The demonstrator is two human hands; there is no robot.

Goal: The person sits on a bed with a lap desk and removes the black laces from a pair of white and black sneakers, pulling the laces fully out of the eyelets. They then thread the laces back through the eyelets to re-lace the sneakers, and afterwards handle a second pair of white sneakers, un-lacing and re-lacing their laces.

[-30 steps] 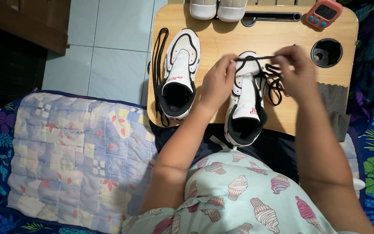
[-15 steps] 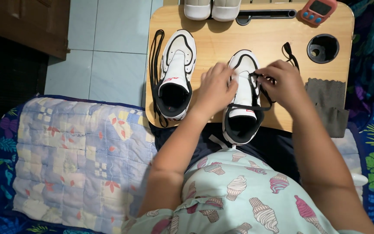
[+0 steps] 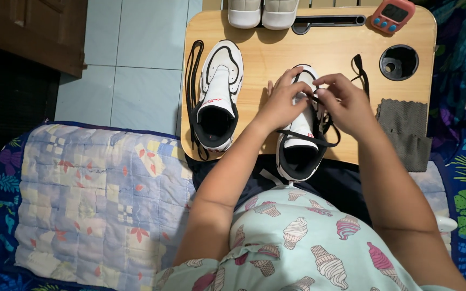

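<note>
Two hands' fingers pinching black lace (image 3: 319, 141), white shoe (image 3: 302, 129) lengthwise, toe pointing away

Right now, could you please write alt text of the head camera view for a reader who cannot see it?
Both hands, left hand and right hand, thread a black lace into a white shoe on a wooden lap table. A second white shoe lies left, unlaced, beside a loose black lace.

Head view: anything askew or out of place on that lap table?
Two things: a loose black lace lies beside the unlaced left shoe and droops over the lap table edge, and the grey cloth overhangs the right corner. Both hands are on the other shoe.
</note>
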